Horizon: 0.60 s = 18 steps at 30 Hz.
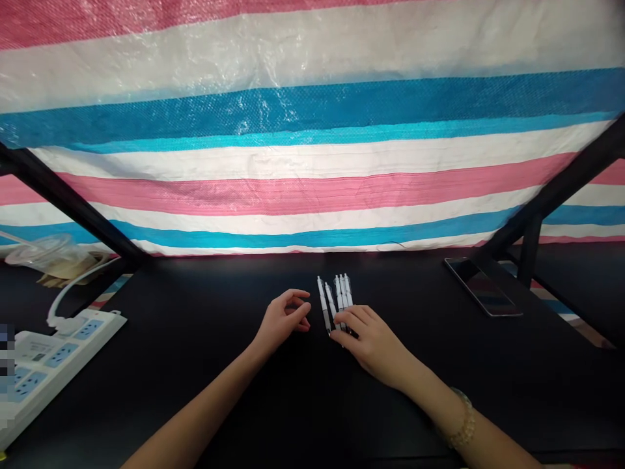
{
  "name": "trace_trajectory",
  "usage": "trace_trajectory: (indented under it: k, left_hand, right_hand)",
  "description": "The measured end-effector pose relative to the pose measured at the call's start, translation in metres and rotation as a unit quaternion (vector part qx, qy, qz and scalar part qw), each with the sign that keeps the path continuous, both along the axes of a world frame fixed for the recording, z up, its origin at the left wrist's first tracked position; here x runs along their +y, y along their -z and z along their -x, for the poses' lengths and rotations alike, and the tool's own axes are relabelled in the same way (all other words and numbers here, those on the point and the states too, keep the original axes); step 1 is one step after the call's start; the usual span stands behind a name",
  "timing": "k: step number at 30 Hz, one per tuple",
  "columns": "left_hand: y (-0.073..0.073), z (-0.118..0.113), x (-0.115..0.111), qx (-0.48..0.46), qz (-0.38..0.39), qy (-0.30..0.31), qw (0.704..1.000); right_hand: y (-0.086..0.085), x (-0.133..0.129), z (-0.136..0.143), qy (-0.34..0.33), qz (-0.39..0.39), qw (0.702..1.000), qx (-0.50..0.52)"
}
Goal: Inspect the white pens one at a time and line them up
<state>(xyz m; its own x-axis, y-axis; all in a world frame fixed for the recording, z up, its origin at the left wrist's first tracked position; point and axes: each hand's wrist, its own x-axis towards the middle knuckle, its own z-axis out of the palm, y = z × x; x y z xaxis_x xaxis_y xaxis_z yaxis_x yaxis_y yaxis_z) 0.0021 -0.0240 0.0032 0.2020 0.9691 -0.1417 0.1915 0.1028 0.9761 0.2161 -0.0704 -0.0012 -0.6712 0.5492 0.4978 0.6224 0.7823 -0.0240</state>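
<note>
Two bare forearms reach in from the near edge, a bracelet of pale, translucent beads point(463, 420) circling my right wrist. My right hand point(374, 339) is bent low over the near ends of about five slim white retractable pens point(323, 305); whether the fingers pinch one or merely touch, I cannot tell. They seem placed there to steady the slender barrels on the smooth, matte black tabletop point(209, 293). My left hand point(283, 319), empty and loosely curled, waits just beside the group, probably leaving the pens room. Three lie bunched; two slant apart to their left, clickers pointing away. Far left, a glossy white power strip point(62, 355) runs diagonally, a white cable point(62, 291) plugged in. Beyond are a crumpled clear plastic cup point(43, 255) and, at right, a flat, dark smartphone point(483, 290). Behind hangs a creased, woven-plastic tarpaulin point(293, 195), striped pink, white and blue, between black bars point(73, 208).
</note>
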Motion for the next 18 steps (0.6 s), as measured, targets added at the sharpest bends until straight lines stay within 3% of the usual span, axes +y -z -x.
trace_trajectory:
  k: [5, 9, 13, 16, 18]
  left_hand:
    - [0.002, 0.001, -0.002, -0.033, -0.024, -0.030, 0.999]
    - [0.002, 0.001, -0.004, -0.050, -0.031, -0.027, 0.998]
    - [0.002, 0.002, -0.006, -0.081, -0.019, -0.028, 0.996]
    - [0.002, 0.002, -0.007, -0.115, 0.016, -0.030, 0.993]
    - [0.001, 0.000, -0.008, -0.139, 0.060, -0.019, 0.988]
  right_hand:
    - [0.007, 0.001, 0.004, -0.030, -0.003, 0.997, -0.068]
    - [0.005, 0.002, 0.004, -0.034, -0.030, 0.998, -0.052]
    - [-0.003, -0.003, 0.001, -0.005, 0.019, 0.992, 0.127]
    - [-0.004, -0.009, 0.001, 0.069, 0.084, 0.932, 0.347]
    - [-0.003, -0.014, 0.004, 0.081, 0.105, 0.891, 0.434]
